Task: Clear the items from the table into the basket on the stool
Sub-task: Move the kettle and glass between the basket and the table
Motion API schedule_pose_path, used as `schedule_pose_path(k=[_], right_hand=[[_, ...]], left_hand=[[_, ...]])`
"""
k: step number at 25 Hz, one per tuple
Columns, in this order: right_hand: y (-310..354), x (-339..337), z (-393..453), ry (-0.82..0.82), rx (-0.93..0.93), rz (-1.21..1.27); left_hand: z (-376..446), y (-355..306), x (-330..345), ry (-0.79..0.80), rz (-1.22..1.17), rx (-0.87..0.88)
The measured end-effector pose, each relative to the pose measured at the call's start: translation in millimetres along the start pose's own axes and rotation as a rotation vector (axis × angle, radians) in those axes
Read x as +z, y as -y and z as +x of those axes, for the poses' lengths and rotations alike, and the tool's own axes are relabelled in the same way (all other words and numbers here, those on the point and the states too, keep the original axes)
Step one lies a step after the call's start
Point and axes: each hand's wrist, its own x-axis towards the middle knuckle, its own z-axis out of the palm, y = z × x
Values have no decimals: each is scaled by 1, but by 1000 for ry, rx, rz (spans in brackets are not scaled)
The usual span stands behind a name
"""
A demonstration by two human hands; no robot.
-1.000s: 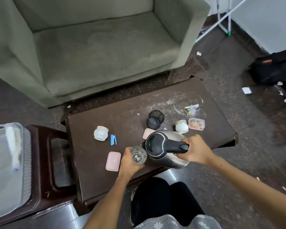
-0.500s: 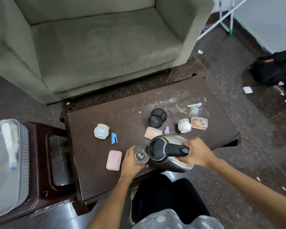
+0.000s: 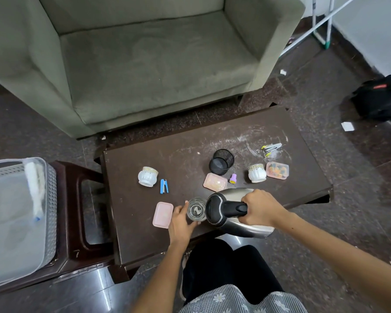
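Note:
My right hand (image 3: pixel 260 207) grips the black handle of a steel kettle (image 3: pixel 235 219), tilted over the front edge of the dark table (image 3: pixel 185 141). My left hand (image 3: pixel 181 220) wraps around a clear glass (image 3: pixel 196 210) right beside the kettle's lid. On the table lie a pink lid (image 3: pixel 162 214), a blue clip (image 3: pixel 164 186), two white ribbed cups (image 3: pixel 147 176) (image 3: pixel 256 172), a pink box (image 3: pixel 214 182), a black mesh cup (image 3: pixel 221 161), a small purple cap (image 3: pixel 233 178), a box of coloured bits (image 3: pixel 277 170) and some clips (image 3: pixel 271 148). The grey basket (image 3: pixel 51 199) sits on the brown stool (image 3: pixel 77 222) at left.
A green armchair (image 3: pixel 144 59) stands behind the table. A black bag (image 3: pixel 379 100) and paper scraps lie on the floor at right. A white rack leg (image 3: pixel 321 21) is at the top right. My knees are just below the table's front edge.
The kettle and glass have shifted slightly forward and right, staying side by side in my hands. The view has tilted, bringing more of the table into sight.

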Motion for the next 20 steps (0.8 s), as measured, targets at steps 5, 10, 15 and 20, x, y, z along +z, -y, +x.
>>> schedule_pose_path(k=[5, 10, 15, 20], right_hand=[[7, -10, 2, 44, 15, 0], [13, -16, 6, 62, 20, -26], [19, -21, 8, 82, 21, -61], [20, -25, 7, 98, 42, -37]], left_hand=[[1, -7, -2, 12, 97, -73], [4, -9, -3, 17, 140, -107], [4, -10, -1, 14, 160, -145], [4, -12, 1, 6, 219, -180]])
